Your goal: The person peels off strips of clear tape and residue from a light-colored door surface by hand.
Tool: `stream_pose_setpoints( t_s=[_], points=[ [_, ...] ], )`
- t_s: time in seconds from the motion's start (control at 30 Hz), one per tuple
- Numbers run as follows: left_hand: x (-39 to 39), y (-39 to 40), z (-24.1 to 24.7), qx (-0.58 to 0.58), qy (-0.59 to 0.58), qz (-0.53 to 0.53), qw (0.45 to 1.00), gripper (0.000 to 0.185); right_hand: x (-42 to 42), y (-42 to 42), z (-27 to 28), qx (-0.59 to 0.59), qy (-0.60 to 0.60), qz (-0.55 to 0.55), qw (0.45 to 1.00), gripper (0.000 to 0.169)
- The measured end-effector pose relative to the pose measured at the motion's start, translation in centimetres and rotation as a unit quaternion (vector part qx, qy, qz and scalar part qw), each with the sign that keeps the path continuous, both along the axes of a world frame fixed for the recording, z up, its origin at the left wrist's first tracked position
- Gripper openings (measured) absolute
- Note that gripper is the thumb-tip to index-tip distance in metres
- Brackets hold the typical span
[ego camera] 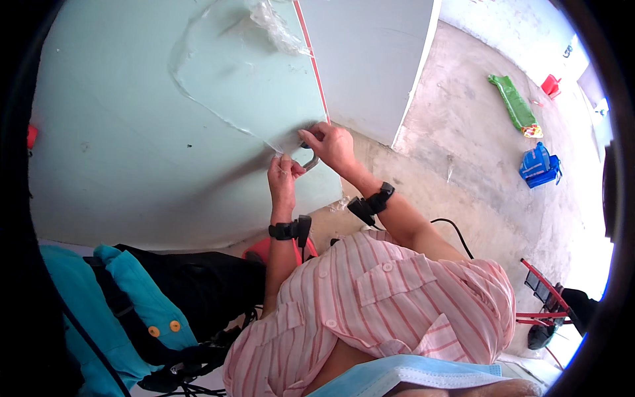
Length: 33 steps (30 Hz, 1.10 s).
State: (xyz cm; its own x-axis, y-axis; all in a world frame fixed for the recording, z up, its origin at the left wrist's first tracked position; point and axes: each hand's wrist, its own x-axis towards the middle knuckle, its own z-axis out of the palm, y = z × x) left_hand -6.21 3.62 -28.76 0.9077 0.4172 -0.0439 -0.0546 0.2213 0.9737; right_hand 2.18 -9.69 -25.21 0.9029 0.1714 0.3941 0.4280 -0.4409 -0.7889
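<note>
My left hand point(284, 174) pinches the end of a thin, clear plastic strip point(218, 116) over a pale green board or table top point(124, 124). The strip runs up and left across that surface in a loose curve. Close by to the right, my right hand point(327, 144) is curled at a dark, curved metal handle or ring point(312, 163); fingers hide part of it, and whether they grip it I cannot tell. Crumpled clear plastic film point(278, 30) lies at the top, beside the red edge strip point(312, 59).
A grey-white panel point(372, 59) adjoins the red edge. On the concrete floor to the right are a green packet point(515, 104), a blue bag point(538, 166) and a red metal frame point(543, 283). A black bag with turquoise fabric point(144, 307) is at lower left.
</note>
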Motion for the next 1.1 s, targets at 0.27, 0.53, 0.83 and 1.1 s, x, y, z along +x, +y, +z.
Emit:
stream_pose_setpoints(
  t_s=[0.27, 0.53, 0.83, 1.1],
  points=[
    [-0.2, -0.8, 0.4, -0.028, -0.033, 0.001, 0.999, 0.022, 1.5, 1.4, -0.2, -0.019, 0.003, 0.009, 1.000, 0.023],
    [-0.1, -0.6, 0.6, -0.027, -0.037, 0.000, 0.999, 0.023, 1.8, 1.7, -1.3, 0.177, 0.095, 0.045, 0.979, 0.014],
    [-0.2, -0.2, -0.3, -0.010, -0.025, 0.004, 1.000, 0.026, 0.4, 0.8, -2.9, 0.369, 0.190, 0.100, 0.904, 0.020],
    [0.0, 0.1, -0.8, -0.018, -0.023, 0.003, 1.000, 0.025, 0.9, -0.2, 0.0, -0.010, -0.030, -0.015, 0.999, 0.025]
  ],
)
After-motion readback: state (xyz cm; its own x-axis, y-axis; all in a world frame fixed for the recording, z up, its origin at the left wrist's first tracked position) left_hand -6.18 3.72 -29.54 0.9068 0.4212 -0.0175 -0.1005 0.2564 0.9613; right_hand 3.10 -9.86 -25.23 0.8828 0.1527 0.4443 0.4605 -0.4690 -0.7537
